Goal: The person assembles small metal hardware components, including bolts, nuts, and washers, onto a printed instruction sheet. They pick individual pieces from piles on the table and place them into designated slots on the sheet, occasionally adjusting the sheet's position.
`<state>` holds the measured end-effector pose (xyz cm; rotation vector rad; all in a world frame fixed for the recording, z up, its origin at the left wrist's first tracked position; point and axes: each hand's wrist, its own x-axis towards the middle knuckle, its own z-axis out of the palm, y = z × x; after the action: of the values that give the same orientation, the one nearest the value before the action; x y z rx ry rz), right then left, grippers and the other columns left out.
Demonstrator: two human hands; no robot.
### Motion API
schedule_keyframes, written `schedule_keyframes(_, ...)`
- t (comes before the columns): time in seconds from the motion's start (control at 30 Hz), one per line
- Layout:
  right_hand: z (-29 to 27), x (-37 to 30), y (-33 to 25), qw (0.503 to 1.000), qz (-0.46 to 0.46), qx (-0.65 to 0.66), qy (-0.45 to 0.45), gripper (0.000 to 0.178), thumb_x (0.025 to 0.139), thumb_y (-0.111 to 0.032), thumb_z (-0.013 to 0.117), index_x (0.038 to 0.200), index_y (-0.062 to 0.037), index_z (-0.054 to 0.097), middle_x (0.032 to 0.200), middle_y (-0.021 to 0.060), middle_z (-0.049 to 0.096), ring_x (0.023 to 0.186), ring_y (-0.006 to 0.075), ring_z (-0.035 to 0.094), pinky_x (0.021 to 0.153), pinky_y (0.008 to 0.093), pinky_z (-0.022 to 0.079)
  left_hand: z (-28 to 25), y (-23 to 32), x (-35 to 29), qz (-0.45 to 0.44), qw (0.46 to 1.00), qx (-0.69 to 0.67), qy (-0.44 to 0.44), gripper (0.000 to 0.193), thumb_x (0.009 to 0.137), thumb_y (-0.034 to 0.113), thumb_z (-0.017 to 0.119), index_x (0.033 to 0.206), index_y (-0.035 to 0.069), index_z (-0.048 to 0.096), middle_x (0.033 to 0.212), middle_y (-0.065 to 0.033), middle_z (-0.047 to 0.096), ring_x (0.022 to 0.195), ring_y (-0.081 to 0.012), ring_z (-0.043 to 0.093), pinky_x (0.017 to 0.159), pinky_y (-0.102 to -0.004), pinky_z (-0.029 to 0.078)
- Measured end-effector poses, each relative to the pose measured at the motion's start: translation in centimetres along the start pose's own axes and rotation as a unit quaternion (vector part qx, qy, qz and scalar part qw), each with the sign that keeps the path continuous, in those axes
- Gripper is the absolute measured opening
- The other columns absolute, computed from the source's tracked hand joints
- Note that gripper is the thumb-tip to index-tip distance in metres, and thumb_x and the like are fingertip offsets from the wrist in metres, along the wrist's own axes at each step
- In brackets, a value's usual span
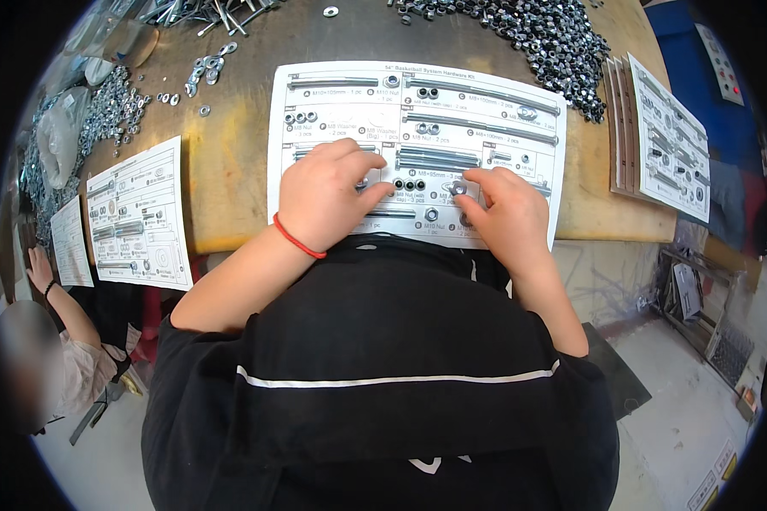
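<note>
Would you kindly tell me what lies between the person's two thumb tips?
Chiefly three dark-centred nuts in a row on the printed sheet, in the head view.

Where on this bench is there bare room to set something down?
Bare bench shows between the larger left sheet and the central card, and between that card and the right boards. Crowded: the card, under the left hand and right hand; the far right, heaped with nuts; the far left, with small hardware.

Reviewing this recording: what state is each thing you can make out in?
Printed card: flat on the table
Left hand: open, over the card
Right hand: at a metal ring, grip unclear
Black nuts: loosely heaped
Clear bag: crumpled
Cards at right: stacked
</note>
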<state>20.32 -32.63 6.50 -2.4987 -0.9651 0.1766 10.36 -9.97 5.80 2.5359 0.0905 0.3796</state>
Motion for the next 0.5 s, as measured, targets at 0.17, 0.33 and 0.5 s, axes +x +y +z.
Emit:
schedule_keyframes(0.17, 1.0, 0.0, 0.1, 1.0, -0.003, -0.009, -0.006, 0.019, 0.074, -0.018, 0.076, 0.091, -0.0099, 0.07, 0.079, 0.0047, 0.066, 0.072, 0.0266, 0.065, 0.061, 0.0376, 0.051, -0.6, -0.4, -0.4, -0.028, 1.0, -0.014, -0.004, 0.02, 0.07, 0.017, 0.083, 0.086, 0.01, 0.072, 0.07, -0.0007, 0.06, 0.064, -0.0182, 0.06, 0.056, -0.0315, 0.048)
schedule_keyframes(0.33, 1.2, 0.2, 0.0, 0.999, 0.011, -0.027, -0.019, 0.018, 0.076, -0.018, 0.075, 0.091, -0.0101, 0.071, 0.079, 0.0048, 0.067, 0.073, 0.0269, 0.065, 0.062, 0.0376, 0.051, -0.8, -1.0, -0.5, -0.034, 0.999, -0.028, 0.004, 0.02, 0.071, 0.015, 0.083, 0.087, 0.009, 0.073, 0.072, -0.0027, 0.06, 0.065, -0.0184, 0.06, 0.057, -0.0311, 0.047)
schedule_keyframes(0.5, 0.8, 0.0, 0.7, 0.999, 0.002, -0.025, -0.023, 0.019, 0.077, -0.02, 0.075, 0.094, -0.0116, 0.071, 0.072, 0.0026, 0.061, 0.067, 0.0231, 0.061, 0.058, 0.0359, 0.047, -2.5, -2.2, -0.5, -0.068, 0.996, -0.029, 0.04, 0.019, 0.072, 0.018, 0.082, 0.086, 0.01, 0.073, 0.071, -0.0028, 0.06, 0.065, -0.0183, 0.06, 0.058, -0.0319, 0.048)
